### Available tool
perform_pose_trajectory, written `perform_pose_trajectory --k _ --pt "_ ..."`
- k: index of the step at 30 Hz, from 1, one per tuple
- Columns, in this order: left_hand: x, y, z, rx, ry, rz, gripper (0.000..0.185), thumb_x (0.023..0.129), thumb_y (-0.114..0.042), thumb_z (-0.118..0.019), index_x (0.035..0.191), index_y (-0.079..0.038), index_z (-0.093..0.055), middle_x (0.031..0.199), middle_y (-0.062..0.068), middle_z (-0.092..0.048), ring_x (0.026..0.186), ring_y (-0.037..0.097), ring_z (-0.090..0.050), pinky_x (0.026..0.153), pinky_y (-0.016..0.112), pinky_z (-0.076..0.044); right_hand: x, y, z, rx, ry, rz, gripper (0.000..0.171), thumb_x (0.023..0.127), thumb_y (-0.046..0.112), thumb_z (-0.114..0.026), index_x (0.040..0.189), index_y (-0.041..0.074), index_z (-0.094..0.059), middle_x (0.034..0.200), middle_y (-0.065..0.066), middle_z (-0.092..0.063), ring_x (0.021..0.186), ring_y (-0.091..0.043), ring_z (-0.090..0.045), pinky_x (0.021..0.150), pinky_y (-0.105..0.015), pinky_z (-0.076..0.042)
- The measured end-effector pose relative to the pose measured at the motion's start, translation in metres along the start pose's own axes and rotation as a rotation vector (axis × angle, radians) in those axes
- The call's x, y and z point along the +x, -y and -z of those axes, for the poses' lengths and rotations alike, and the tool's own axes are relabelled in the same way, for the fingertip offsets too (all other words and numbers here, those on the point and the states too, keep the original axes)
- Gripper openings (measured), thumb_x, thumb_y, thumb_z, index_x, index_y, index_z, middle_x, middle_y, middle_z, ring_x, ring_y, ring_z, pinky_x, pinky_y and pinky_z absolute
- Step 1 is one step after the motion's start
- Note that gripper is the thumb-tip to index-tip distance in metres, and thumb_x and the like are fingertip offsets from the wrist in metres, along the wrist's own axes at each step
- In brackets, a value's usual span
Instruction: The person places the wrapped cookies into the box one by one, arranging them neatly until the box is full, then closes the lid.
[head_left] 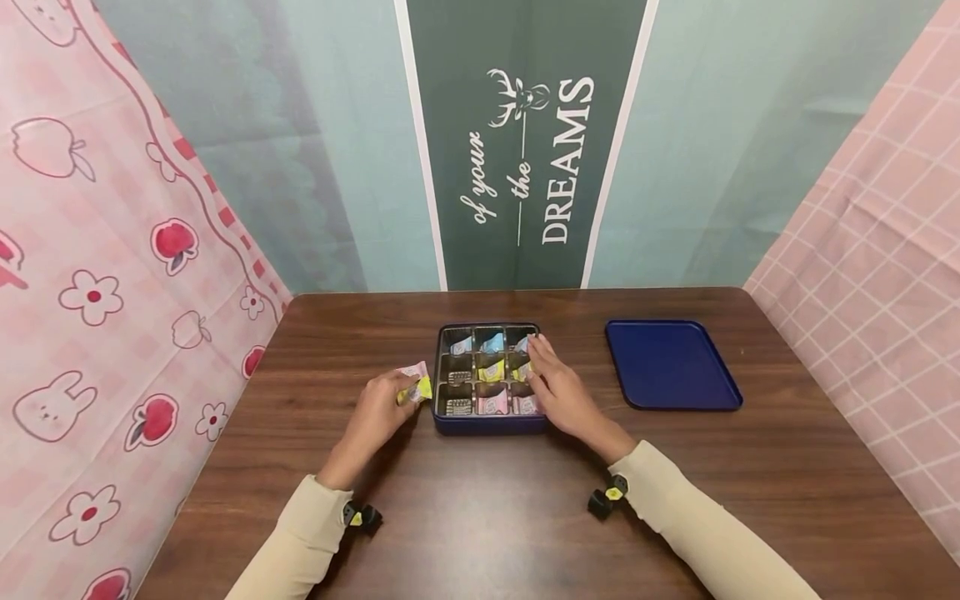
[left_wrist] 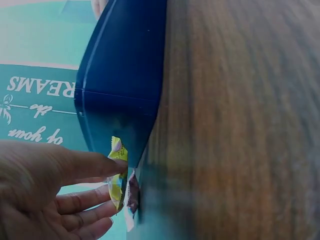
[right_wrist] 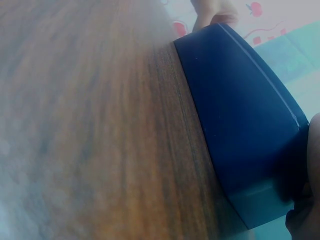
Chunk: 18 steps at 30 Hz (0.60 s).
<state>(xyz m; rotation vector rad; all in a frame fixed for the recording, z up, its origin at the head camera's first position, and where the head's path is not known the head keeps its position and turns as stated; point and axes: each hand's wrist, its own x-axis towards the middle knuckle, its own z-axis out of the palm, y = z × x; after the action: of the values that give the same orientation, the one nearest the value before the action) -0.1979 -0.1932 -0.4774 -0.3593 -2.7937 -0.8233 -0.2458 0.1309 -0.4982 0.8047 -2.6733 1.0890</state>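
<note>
A dark blue tin box with nine compartments sits mid-table and holds small wrapped candies in blue, yellow and pink. My left hand rests just left of the box and pinches a yellow packet together with a pink one; the left wrist view shows the yellow packet between thumb and fingers against the box wall. My right hand lies over the box's right column, fingers reaching onto the candies there. Its grip is hidden. The right wrist view shows only the box's side.
A flat blue lid lies on the brown wooden table to the right of the box. Patterned cloth walls close in the left and right sides, and a green banner hangs behind.
</note>
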Motion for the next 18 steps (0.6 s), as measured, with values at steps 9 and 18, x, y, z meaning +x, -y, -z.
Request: perform_pose_trajectory --k 9,18 --pt "0.0030 -0.0045 0.0053 -0.057 -0.048 0.041 0.037 0.080 0.003 -0.081 0.116 0.000 -0.076 0.110 0.019 -0.073 0.088 0.029 -0.069 0.073 0.043 -0.057 -0.0012 0.0014 -0.0003 0.001 0.011 -0.014 0.050 0.105 0.011 -0.053 0.150 -0.008 -0.040 0.162 -0.017 -0.032 0.153 -0.029 -0.021 0.119 -0.054 -0.025" --pt "0.0059 -0.0071 0.0082 -0.137 -0.081 0.048 0.041 0.082 0.001 -0.081 0.122 -0.003 -0.074 0.109 0.015 -0.074 0.079 0.026 -0.066 0.064 0.032 -0.052 -0.0003 0.0009 0.0005 -0.001 0.014 -0.016 0.051 0.105 0.014 -0.052 0.150 -0.007 -0.041 0.163 -0.017 -0.031 0.153 -0.029 -0.021 0.119 -0.054 -0.026"
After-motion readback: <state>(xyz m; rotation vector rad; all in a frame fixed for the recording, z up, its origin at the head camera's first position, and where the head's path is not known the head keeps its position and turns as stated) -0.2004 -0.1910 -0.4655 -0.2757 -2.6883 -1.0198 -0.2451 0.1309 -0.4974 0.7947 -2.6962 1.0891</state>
